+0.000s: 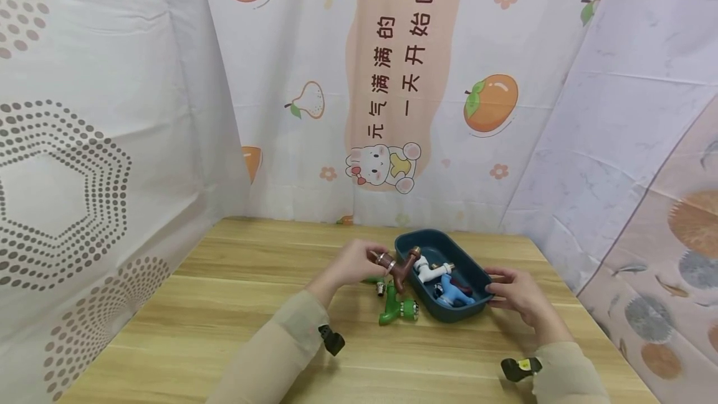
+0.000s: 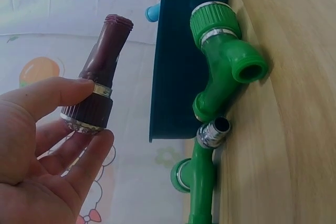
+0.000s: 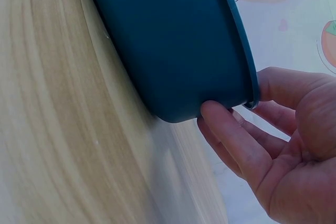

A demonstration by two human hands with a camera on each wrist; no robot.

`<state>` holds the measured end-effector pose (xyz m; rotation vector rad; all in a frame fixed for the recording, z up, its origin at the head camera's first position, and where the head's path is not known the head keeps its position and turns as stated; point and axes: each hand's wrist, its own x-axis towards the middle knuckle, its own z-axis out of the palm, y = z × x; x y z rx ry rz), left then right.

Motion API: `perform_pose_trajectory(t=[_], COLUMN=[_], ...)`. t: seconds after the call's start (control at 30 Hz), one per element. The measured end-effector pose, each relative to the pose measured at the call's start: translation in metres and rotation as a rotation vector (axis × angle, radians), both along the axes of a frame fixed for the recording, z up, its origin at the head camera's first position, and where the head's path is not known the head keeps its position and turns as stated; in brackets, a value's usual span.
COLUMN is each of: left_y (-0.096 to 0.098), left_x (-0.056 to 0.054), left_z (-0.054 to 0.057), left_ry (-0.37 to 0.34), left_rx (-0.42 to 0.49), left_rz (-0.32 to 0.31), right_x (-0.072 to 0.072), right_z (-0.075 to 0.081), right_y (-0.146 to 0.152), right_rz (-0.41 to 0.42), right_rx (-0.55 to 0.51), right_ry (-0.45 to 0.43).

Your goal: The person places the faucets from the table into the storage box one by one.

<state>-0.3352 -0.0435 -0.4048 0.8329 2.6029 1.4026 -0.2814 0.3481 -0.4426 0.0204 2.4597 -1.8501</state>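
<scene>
My left hand (image 1: 359, 262) holds a dark brown tap (image 1: 397, 268) by its ribbed, silver-ringed end. In the left wrist view the thumb and fingers (image 2: 86, 156) pinch that collar, and the tap is raised beside the basin. The dark teal basin (image 1: 473, 265) stands on the table with a white tap (image 1: 429, 272) and a blue tap (image 1: 453, 292) inside. At its right end my right hand (image 1: 518, 295) grips the rim and outer wall, as the right wrist view shows. A green tap (image 1: 399, 309) lies in front of the basin's left side.
Another green tap (image 2: 202, 187) with a silver threaded end lies just beyond the first, partly hidden by the left hand in the head view. The wooden table (image 1: 235, 304) ends at printed curtains (image 1: 303, 161) at the back and sides.
</scene>
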Motion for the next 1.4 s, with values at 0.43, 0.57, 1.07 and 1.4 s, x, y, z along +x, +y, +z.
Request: perform_pose_trajectory(t=[0.43,0.57,1.07,1.4], left_y=[0.015,0.019,0.034,0.050], left_x=[-0.007,-0.009,-0.015,-0.019], left_z=[0.005,0.007,0.007,0.006], left_ry=[-0.015,-0.008,0.020,-0.002], left_rx=[0.045,0.028,0.042,0.081], left_rz=[0.035,0.059,0.134,0.175], right_x=[0.000,-0.001,-0.001,0.000], right_z=[0.000,0.000,-0.001,0.001], right_y=[0.000,0.001,0.000,0.000], right_rz=[0.001,0.000,-0.012,-0.005], right_rx=[0.000,-0.002,-0.002,-0.004], right_ry=[-0.002,0.000,-0.003,-0.006])
